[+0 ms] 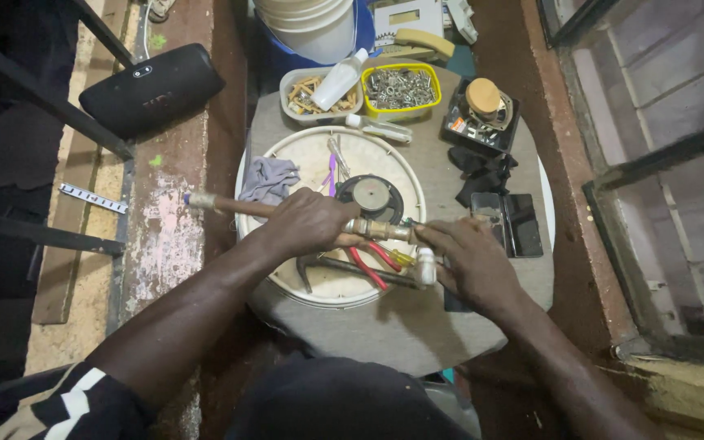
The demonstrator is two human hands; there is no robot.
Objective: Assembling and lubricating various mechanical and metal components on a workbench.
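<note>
Head view. The left hand (307,222) is closed around a long pipe (230,204), gripping it near the brass fitting (380,229) at the pipe's right end. The pipe lies roughly level, its taped left end out past the rim of a round white tray (287,147).

The right hand (470,259) is curled, its fingertips pinching the right end of the brass fitting; a small white elbow fitting (426,266) shows just beneath its thumb, though whether the hand grips it cannot be told.

Pipe and fitting are held just above the tray, which sits on a grey round table (417,326). In the tray: a grey rag (269,179) at left, a dark round speaker part (372,195) near centre, and red-handled pliers (368,265) under the hands.

At the table's far edge: a clear tub (303,98) of small pieces with a white bottle (340,79) lying across it, and a yellow tub of metal nuts (401,88). A black tray (482,122) stands to the right. Two dark phones (508,220) lie beside the right hand.

A black speaker (152,88) rests on the ledge at left.
</note>
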